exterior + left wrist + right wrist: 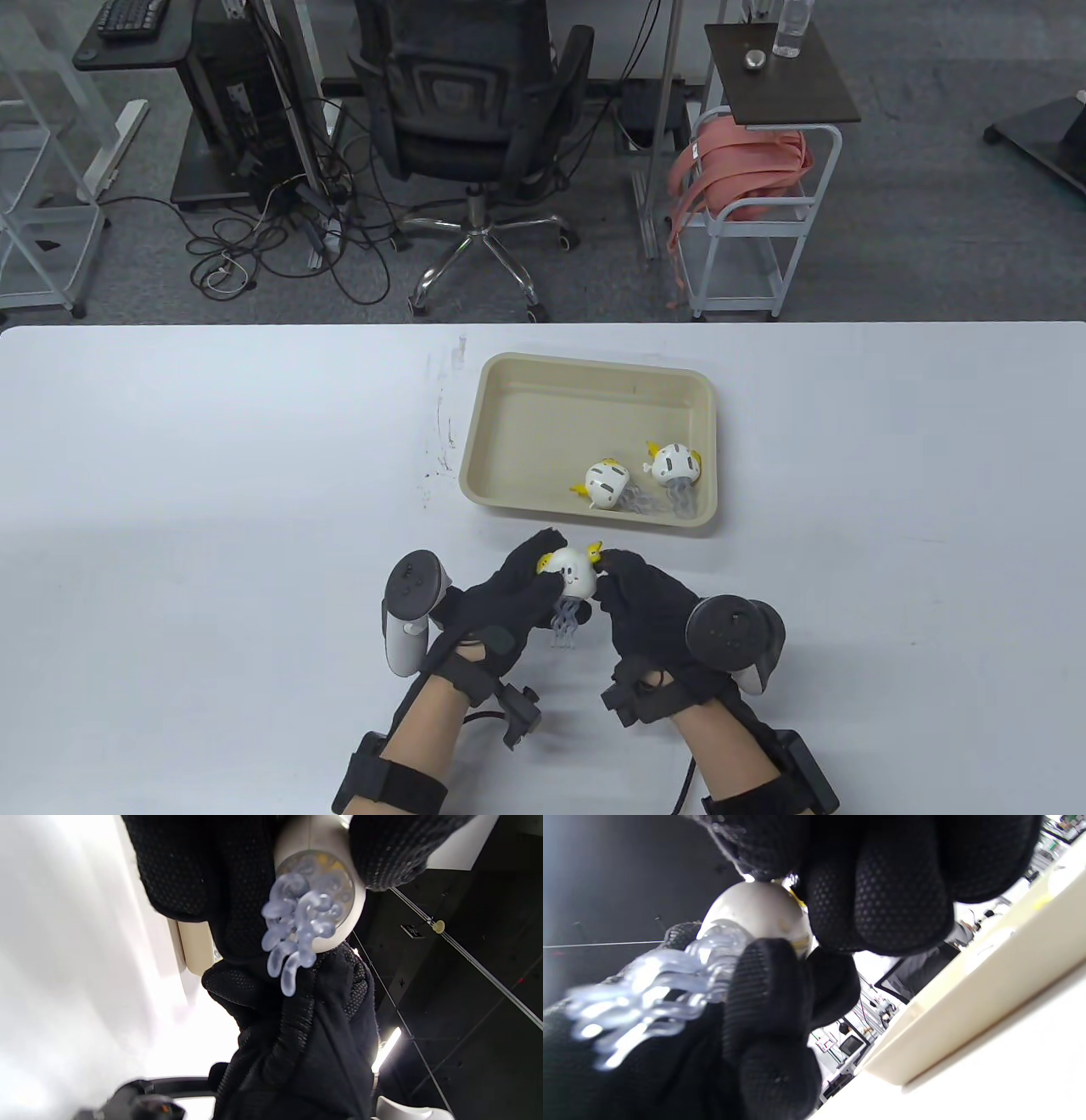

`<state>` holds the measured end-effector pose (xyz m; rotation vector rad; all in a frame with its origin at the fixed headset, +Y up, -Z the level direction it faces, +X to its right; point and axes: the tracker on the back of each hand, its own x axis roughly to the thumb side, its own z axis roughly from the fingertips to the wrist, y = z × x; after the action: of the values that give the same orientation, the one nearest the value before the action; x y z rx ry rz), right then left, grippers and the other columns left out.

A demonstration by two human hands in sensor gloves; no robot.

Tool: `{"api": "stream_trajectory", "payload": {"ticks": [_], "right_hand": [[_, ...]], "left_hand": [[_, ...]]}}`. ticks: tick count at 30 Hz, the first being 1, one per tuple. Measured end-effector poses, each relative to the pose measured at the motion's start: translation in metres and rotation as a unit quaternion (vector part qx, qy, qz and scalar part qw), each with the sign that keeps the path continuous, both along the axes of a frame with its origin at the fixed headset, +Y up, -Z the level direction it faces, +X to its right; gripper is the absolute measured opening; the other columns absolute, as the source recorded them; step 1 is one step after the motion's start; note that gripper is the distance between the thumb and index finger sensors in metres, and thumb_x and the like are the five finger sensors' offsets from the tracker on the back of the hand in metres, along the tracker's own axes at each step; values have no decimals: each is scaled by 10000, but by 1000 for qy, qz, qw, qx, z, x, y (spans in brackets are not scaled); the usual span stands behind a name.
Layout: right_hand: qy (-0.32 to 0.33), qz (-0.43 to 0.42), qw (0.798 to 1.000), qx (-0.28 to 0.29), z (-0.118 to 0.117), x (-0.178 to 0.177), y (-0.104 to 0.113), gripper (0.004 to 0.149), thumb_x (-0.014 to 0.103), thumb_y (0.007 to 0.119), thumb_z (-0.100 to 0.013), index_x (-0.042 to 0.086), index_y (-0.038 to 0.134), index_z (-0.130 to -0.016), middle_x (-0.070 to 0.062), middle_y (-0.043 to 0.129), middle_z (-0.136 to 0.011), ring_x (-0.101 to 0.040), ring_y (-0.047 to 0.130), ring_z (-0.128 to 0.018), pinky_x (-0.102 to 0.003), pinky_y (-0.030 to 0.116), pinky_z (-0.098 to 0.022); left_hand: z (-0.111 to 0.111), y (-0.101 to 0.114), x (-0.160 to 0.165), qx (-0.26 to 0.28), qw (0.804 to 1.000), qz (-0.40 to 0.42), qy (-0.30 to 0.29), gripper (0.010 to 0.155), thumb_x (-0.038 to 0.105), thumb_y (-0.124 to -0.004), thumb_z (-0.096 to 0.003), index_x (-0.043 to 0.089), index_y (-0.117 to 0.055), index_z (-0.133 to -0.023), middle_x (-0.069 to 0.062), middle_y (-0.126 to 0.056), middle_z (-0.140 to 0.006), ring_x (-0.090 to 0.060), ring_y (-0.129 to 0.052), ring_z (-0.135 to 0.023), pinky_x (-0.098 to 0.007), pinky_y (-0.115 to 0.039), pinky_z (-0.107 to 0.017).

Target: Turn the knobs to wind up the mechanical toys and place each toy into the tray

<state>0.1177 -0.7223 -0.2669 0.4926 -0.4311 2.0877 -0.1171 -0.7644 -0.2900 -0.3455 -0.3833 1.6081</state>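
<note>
Winding looks like the step in hand: both hands meet low in the centre of the table view, just below the tray [594, 373], with a white toy [573, 576] lifted between them. The left hand [509, 598] curls round the toy's body; the right hand [649, 607] pinches at its yellow knob [596, 553] on the side nearest the tray.

To do this well, I judge the left hand should keep the dome clamped and do none of the turning, so that only the knob rotates. In the left wrist view the fingers [237, 882] wrap the shell while the clear tentacles [297, 925] hang free at centre frame; keeping them clear of the grip should let the mechanism run once released. The right fingertips [899, 895], top centre in the right wrist view, press close on the knob, which is mostly hidden there, so I cannot tell how far it is wound.

Two toys [607, 482] [674, 463] already lie in the tray's lower right corner. Free space remains to their left for this one.
</note>
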Motion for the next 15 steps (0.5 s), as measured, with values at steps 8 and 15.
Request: {"api": "stream_trajectory", "payload": {"ticks": [8, 15], "right_hand": [[-15, -63, 996, -61, -6, 8, -6, 444, 314, 723, -472, -79, 859, -628, -118, 1018, -366, -210, 975, -182, -484, 837, -268], [-1, -129, 977, -167, -14, 16, -16, 441, 360, 745, -486, -46, 916, -459, 16, 1002, -164, -84, 938, 12, -381, 874, -108]], "left_hand": [[1, 2, 4, 27, 999, -27, -11, 709, 458, -760, -527, 192, -473, -1119, -189, -776, -1011, -222, -1039, -736, -438, -817, -639], [0, 7, 4, 67, 996, -59, -16, 692, 417, -799, -509, 290, -500, -1120, -140, -727, -1076, -269, -995, -809, -477, -770, -678]]}}
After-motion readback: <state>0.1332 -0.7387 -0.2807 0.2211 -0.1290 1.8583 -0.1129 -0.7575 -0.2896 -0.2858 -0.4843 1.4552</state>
